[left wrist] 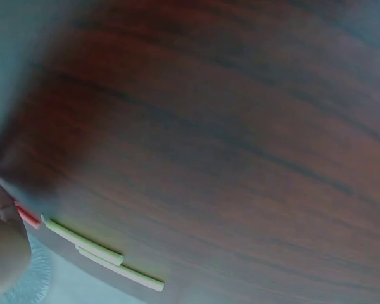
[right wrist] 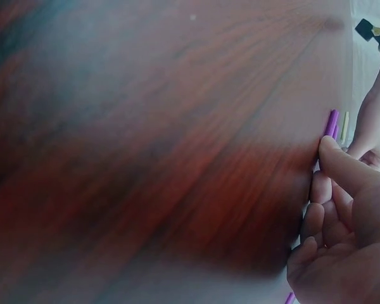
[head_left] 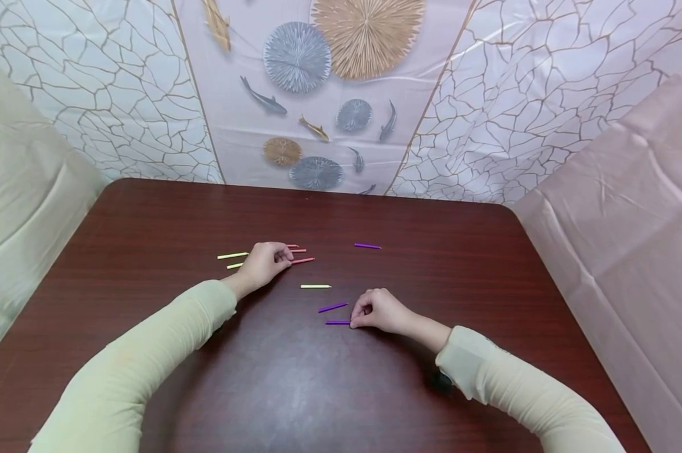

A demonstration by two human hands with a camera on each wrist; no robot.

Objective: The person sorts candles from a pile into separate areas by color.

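Observation:
My left hand (head_left: 263, 264) pinches one end of a red candle (head_left: 304, 260) low over the table. Two other thin red candles lie just behind it, partly hidden by the fingers. Beside that wrist are two yellow candles (head_left: 232, 256), seen also in the left wrist view. With thumb and fingertips, my right hand (head_left: 385, 311) holds the end of a purple candle (head_left: 338, 322), close to the tabletop. Just behind that one lies a second purple candle (head_left: 332, 307), slightly slanted. In the right wrist view the thumb (right wrist: 342, 161) presses over the purple candle (right wrist: 331, 122).
A single yellow candle (head_left: 315, 287) lies between the two hands. Farther back is another purple candle (head_left: 367, 246). The dark wooden table (head_left: 296, 390) ends at a patterned cloth backdrop (head_left: 341, 126), with pale fabric hanging on both sides.

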